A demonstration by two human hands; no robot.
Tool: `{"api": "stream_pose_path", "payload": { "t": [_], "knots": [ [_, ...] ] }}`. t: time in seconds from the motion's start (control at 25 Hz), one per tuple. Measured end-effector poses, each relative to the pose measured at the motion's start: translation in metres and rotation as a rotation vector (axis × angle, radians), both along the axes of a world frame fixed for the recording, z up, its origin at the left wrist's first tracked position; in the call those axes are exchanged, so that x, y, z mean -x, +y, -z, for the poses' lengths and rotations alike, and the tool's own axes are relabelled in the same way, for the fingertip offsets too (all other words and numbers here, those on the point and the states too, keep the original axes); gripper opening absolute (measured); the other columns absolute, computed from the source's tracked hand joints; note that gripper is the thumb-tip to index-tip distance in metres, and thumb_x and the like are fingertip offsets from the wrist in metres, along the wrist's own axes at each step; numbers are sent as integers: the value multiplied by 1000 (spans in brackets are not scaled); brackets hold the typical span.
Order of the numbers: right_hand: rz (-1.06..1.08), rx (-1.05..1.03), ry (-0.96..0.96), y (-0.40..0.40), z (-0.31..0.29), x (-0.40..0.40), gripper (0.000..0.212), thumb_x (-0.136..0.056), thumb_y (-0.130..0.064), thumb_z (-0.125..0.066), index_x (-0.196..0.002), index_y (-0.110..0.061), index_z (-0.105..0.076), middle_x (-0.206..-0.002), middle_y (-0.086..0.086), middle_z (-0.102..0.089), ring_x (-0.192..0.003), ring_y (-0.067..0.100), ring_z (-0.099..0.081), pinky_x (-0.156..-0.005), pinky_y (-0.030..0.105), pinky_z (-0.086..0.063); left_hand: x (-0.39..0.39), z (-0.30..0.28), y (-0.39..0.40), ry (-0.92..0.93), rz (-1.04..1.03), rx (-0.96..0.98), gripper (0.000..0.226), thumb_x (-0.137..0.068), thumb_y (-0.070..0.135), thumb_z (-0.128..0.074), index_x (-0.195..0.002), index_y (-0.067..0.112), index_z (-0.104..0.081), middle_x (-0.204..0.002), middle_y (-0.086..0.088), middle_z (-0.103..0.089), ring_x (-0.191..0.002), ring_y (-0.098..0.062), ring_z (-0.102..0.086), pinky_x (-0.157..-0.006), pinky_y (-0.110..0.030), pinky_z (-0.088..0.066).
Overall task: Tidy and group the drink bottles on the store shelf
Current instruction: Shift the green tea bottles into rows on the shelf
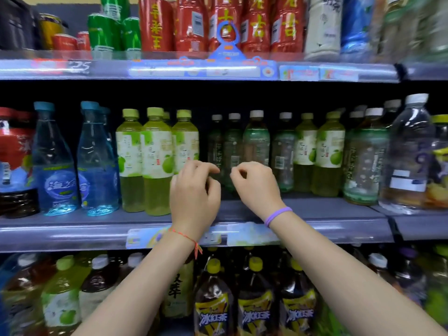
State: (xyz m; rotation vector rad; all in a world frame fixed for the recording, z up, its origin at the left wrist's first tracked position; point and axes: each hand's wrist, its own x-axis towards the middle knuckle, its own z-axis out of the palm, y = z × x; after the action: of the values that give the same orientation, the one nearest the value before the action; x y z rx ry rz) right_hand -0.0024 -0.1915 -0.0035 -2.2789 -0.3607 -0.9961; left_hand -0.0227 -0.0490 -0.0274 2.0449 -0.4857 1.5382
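Hands, left [194, 192] and right [254, 187], hover empty near the middle shelf [72, 229], fingers curled, before green bottles [257, 144].

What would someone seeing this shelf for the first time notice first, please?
Probably the two bare hands, left hand and right hand, held loosely curled and empty in front of the middle shelf. Behind them the green pear-label bottles stand split into two groups, one at left and one at right, with clear green bottles between.
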Motion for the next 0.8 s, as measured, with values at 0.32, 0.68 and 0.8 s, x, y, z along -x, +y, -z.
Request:
{"api": "stream_pose_path", "payload": {
  "t": [0.32,0.68,0.8],
  "knots": [
    [441,82,0,-137,-33,3,42,-93,-23,-50,-134,-18,-46,-150,15,-25,-82,37,-59,-65,35,-42,-18,-15,-122,333,190,-117,24,-91,19,-54,-114,21,-61,-109,2,-52,-83,-22,-60,-69,-38,-52],
    [586,280,332,-177,-87,-47,55,-94,-27,-58,-144,-22,-36,-151,21,-13,-96,38,-60,-75,36,-46,-33,-32,-175,420,113,-200,23,-96,28,-51,-117,22,-58,-115,3,-47,-85,-21,-59,-71,-33,-50],
    [572,361,211,-175,-88,-41,55,-96,-38,-55,-145,-28,-32,-144,20,-21,-77,32,-50,-69,35,-42,-35,-28,-176,441,92,-174,23,-95,29,-51,-115,22,-58,-114,2,-47,-84,-24,-59,-71,-33,-49]
  ]
}}
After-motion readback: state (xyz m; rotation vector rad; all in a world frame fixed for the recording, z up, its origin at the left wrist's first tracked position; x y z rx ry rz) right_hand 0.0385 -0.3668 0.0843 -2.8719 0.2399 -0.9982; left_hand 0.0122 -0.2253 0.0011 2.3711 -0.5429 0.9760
